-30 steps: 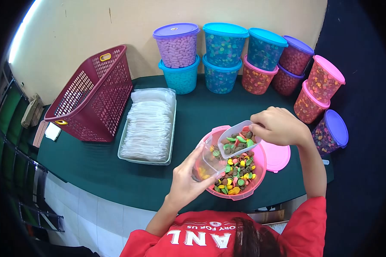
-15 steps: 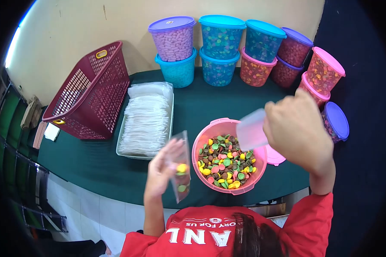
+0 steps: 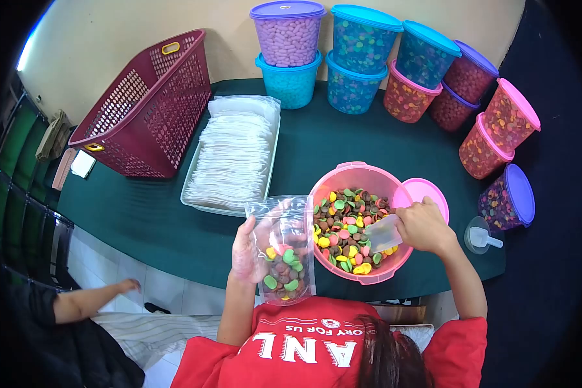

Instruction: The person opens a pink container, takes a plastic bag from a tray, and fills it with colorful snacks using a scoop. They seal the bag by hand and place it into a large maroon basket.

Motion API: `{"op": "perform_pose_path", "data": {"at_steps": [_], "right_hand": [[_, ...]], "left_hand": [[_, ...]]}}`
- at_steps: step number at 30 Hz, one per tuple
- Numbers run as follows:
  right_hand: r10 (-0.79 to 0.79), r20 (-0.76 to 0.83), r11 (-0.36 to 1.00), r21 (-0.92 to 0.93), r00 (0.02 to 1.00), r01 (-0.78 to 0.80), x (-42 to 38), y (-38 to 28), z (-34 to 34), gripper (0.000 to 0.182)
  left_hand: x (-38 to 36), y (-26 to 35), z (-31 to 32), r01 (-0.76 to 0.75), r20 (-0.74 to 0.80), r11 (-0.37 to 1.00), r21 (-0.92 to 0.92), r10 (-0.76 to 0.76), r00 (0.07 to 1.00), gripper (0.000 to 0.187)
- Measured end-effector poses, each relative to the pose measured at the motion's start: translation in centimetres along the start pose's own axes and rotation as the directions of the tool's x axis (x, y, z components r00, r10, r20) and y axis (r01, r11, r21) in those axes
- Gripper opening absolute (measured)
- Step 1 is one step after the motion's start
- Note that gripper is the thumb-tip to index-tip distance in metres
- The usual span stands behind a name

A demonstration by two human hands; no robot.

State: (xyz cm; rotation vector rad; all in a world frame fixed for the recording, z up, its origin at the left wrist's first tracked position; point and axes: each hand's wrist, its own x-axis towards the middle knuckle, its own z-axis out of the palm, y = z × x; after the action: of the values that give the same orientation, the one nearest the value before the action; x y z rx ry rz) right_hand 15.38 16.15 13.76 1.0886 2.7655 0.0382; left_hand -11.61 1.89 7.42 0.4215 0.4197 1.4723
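Note:
My left hand [image 3: 242, 255] grips a clear plastic pouch [image 3: 283, 223] by its side, fingers behind it. Brown, green, yellow and pink disc-shaped candies lie in the pouch's lower half. With my right hand [image 3: 425, 226] I hold a translucent scoop [image 3: 383, 234] by its handle, its blade down in a pink bowl [image 3: 362, 174]. The bowl is partly filled with the same mixed candies [image 3: 349, 226]. Just right of the pouch stands the bowl; a round pink lid [image 3: 430, 192] lies behind my right hand, partly covered.
Lidded tubs [image 3: 357, 84] of candies stand stacked along the back and right. A tray [image 3: 191, 205] of white packets and a maroon basket [image 3: 168, 129] are at the left. A white scoop [image 3: 485, 238] rests in a small dish at right. Another person's hand [image 3: 130, 284] shows at lower left.
My right hand has lowered the scoop from above the bowl into the candies. The pouch now faces the camera and shows more candies. The view has shifted, and another person has appeared at lower left.

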Motion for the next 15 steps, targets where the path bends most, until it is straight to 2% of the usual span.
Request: {"op": "perform_pose_path", "data": {"at_steps": [1,3,5,7,9,11,13,15], "right_hand": [[0.001,-0.001,1.000,0.001,1.000,-0.001,0.1,0.1,0.3,0.016],[-0.020,-0.032,0.987,0.158,0.999,0.025,0.1,0.5,0.8,0.019],[-0.013,-0.026,0.983,0.182,1.000,0.018,0.4,0.1,1.1,0.019],[-0.007,-0.018,0.979,0.205,1.000,0.010,0.5,-0.2,1.2,0.020],[-0.037,-0.203,0.967,0.239,0.979,0.086,0.7,-0.5,1.4,0.019],[0.014,-0.251,0.973,0.225,0.968,0.044,1.2,-1.6,2.0,0.019],[0.066,-0.297,0.977,0.211,0.953,-0.002,1.7,-2.1,2.8,0.019],[-0.040,-0.288,0.950,0.287,0.957,0.126,2.3,-2.3,3.6,0.020]], "left_hand": [[0.0,0.0,-0.1,0.014,0.032,1.000,-0.010,-0.014,0.999,0.067],[0.0,0.0,0.7,0.019,0.018,0.998,0.052,-0.020,1.000,0.063],[0.1,-0.1,0.9,0.024,0.006,0.993,0.114,-0.025,1.000,0.060],[0.0,-0.4,0.8,0.013,-0.047,0.981,0.194,-0.004,0.999,0.048],[0.0,-0.5,1.3,0.002,-0.081,0.983,0.183,0.014,0.997,0.042],[0.0,-0.6,1.7,-0.026,-0.135,0.971,0.237,0.059,0.989,0.040],[0.2,-0.7,1.9,-0.031,-0.118,0.971,0.237,0.060,0.991,0.039],[0.2,-0.8,2.1,-0.036,-0.102,0.971,0.238,0.062,0.993,0.039]]}}
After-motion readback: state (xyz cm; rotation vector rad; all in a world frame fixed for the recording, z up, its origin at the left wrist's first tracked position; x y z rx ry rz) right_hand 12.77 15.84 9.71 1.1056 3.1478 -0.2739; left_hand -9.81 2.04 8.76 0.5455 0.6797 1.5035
